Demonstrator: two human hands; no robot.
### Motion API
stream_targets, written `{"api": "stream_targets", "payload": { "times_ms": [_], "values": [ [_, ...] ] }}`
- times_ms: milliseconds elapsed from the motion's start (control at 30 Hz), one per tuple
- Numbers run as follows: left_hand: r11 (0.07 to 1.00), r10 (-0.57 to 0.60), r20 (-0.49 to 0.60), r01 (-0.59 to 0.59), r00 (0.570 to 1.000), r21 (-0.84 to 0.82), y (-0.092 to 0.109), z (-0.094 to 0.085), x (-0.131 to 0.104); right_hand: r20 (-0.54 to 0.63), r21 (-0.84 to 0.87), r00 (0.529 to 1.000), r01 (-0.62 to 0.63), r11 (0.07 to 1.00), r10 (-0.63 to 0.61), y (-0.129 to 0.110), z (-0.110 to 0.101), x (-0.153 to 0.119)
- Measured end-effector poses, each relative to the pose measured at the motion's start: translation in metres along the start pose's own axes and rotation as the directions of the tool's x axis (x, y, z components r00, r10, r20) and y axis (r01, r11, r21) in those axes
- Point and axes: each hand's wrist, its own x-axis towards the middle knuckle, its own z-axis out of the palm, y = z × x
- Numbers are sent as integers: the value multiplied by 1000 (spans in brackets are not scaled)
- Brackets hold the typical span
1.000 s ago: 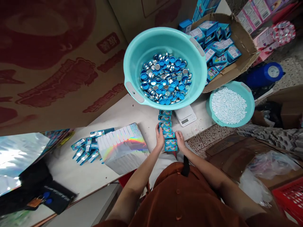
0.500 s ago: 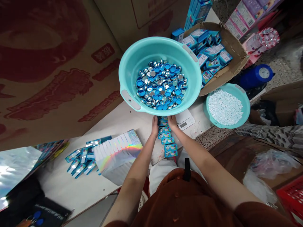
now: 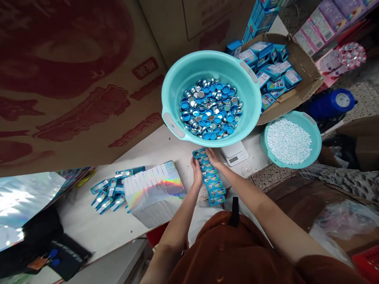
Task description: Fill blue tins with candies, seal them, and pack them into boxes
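A row of small blue printed boxes (image 3: pixel 212 178) runs along the white table toward my body. My left hand (image 3: pixel 197 171) presses against the left side of the row near its far end, fingers curled at the edge. On the opposite side, my right hand (image 3: pixel 213 158) has its fingers against the far boxes, so they are held between both hands. Just beyond stands a large turquoise basin (image 3: pixel 175 79) with many blue and silver round tins (image 3: pixel 209 108) in it. A white digital scale (image 3: pixel 236 154) lies right of my right hand.
Left on the table (image 3: pixel 114 232) are a shiny holographic box (image 3: pixel 156 197) and a pile of blue packs (image 3: pixel 109 193). At right sit a smaller basin (image 3: pixel 316 138) of white pellets (image 3: pixel 288 140) and a carton (image 3: pixel 308 85) of blue boxes. Large cardboard boxes (image 3: pixel 127 79) wall the back left.
Both hands have come nearer my body, out from beside the large basin's rim. The far boxes of the row now show more fully. The camera view has shifted slightly.
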Motion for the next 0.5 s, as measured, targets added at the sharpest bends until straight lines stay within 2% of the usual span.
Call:
{"api": "stream_targets", "payload": {
  "times_ms": [67,100,133,167,200,267,300,333,367,400,433,500],
  "values": [
    [996,34,-16,-33,999,82,3,-3,-5,36,-5,998,49,999,-49,-3,1,1],
    [987,91,-44,-85,995,137,7,-5,-8,39,-28,996,78,997,-77,-5,0,0],
    [966,179,-83,-159,980,205,14,-9,-11,27,-61,995,102,993,-100,-7,-3,-1],
    [926,296,-129,-251,946,282,25,-13,-14,4,-101,992,123,987,-124,-10,-7,-4],
    [866,430,-177,-349,885,359,39,-17,-18,-30,-139,988,144,980,-150,-12,-12,-8],
    [693,687,-224,-528,692,491,79,-26,-26,-102,-194,973,184,964,-206,-16,-26,-19],
    [601,779,-221,-600,586,528,103,-29,-29,-121,-208,965,206,956,-234,-17,-34,-26],
    [510,847,-184,-664,499,547,130,-30,-31,-131,-217,957,228,949,-260,-18,-42,-35],
    [439,883,-115,-713,456,546,157,-28,-31,-135,-225,951,244,943,-279,-19,-51,-44],
    [393,886,3,-753,464,527,182,-23,-29,-137,-234,949,248,940,-285,-19,-59,-54],
    [366,858,149,-787,492,497,204,-14,-23,-143,-244,949,241,939,-280,-18,-67,-64],
    [350,713,429,-812,554,468,235,9,-5,-162,-254,953,212,944,-257,-17,-80,-83]
  ]
}}
